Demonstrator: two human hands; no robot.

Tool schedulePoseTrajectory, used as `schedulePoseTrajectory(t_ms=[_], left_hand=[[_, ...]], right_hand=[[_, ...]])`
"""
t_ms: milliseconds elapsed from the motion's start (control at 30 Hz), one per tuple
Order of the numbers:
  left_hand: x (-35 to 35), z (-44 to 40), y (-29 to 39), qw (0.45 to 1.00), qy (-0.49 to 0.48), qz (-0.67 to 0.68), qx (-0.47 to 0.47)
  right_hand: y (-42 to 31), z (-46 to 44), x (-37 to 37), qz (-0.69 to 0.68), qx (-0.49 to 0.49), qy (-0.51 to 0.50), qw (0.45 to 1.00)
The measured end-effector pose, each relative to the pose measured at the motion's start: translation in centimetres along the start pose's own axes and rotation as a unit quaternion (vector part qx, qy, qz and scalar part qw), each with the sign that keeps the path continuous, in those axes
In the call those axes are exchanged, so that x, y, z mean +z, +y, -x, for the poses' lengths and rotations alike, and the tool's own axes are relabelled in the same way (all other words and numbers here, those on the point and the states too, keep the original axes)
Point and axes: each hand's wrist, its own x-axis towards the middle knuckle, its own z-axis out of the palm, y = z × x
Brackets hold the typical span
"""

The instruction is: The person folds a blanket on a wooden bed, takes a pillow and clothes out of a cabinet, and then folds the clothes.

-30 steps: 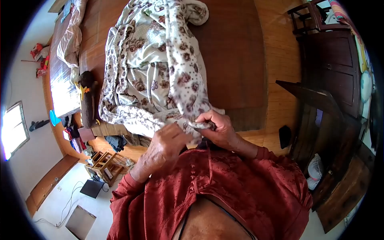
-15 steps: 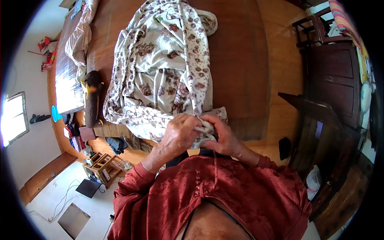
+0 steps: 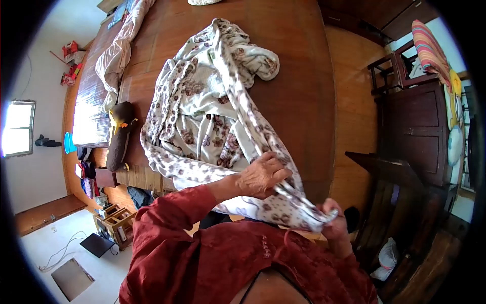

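A white garment with brown flowers point(image 3: 197, 101) lies spread on the brown table point(image 3: 298, 76), its near edge lifted over the table's front. My left hand point(image 3: 264, 175) is closed on the fabric near the garment's lower right part. Farther right, my right hand point(image 3: 334, 219) grips the end of a stretched strip of the same cloth. Between the two hands the fabric is pulled taut and slants down to the right. Some fingertips are hidden behind cloth.
A dark plush toy point(image 3: 119, 137) lies at the table's left edge, near a bunched pale cloth point(image 3: 115, 66). On the right stand a dark cabinet point(image 3: 412, 129) with an open door panel and a chair point(image 3: 387, 73). A small wooden rack point(image 3: 115, 223) stands lower left.
My hands have moved apart: the right hand went right and down, the left hand slightly right. The fabric between them is now stretched out. The view has shifted, showing more of the table's far side.
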Motion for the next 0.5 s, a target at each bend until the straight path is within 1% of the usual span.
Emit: schedulePoseTrajectory(t_ms=[33, 67, 100, 133, 167, 233, 267, 300, 367, 400, 467, 500], left_hand=[[0.9, -0.4, -0.5, 0.999, 0.021, -0.026, 0.014], [1.5, -0.7, -0.8, 1.0, 0.024, -0.001, 0.006], [1.5, -1.3, -1.0, 0.999, 0.028, 0.025, -0.002], [1.7, -1.6, -1.2, 0.999, 0.031, 0.029, -0.017], [2.1, -2.0, -1.6, 0.999, 0.034, 0.039, -0.011], [3.9, -1.9, -3.3, 0.999, 0.047, 0.004, 0.022], [3.9, -2.1, -3.5, 0.998, 0.063, 0.007, 0.029], [4.1, -1.8, -4.1, 0.999, 0.048, 0.002, 0.024], [4.7, -0.9, -4.6, 0.998, 0.054, -0.016, 0.023], [4.6, -0.6, -4.5, 0.997, 0.065, -0.015, 0.032], [4.5, 0.4, -4.5, 0.994, 0.094, -0.03, 0.051], [4.2, 1.0, -4.1, 0.993, 0.099, -0.029, 0.052]], right_hand=[[-1.3, 0.5, 1.2, -0.057, -0.001, 0.004, 0.998], [-1.5, 3.0, -0.3, -0.079, -0.017, 0.062, 0.995], [-2.4, 4.2, 0.8, -0.106, -0.035, 0.107, 0.988], [-3.3, 5.5, 1.0, -0.099, -0.042, 0.109, 0.988], [-4.1, 6.9, 0.9, -0.092, -0.05, 0.113, 0.988], [-5.0, 9.8, 0.9, -0.077, -0.113, 0.194, 0.971], [-5.1, 11.0, -0.1, -0.12, -0.132, 0.166, 0.97], [-5.2, 11.7, -0.3, -0.112, -0.144, 0.166, 0.969], [-5.1, 12.9, -0.6, -0.094, -0.168, 0.167, 0.967], [-5.0, 13.8, -1.5, -0.104, -0.163, 0.179, 0.965], [-4.1, 16.1, -4.2, -0.083, -0.162, 0.221, 0.958], [-3.8, 16.3, -4.1, -0.072, -0.161, 0.242, 0.954]])
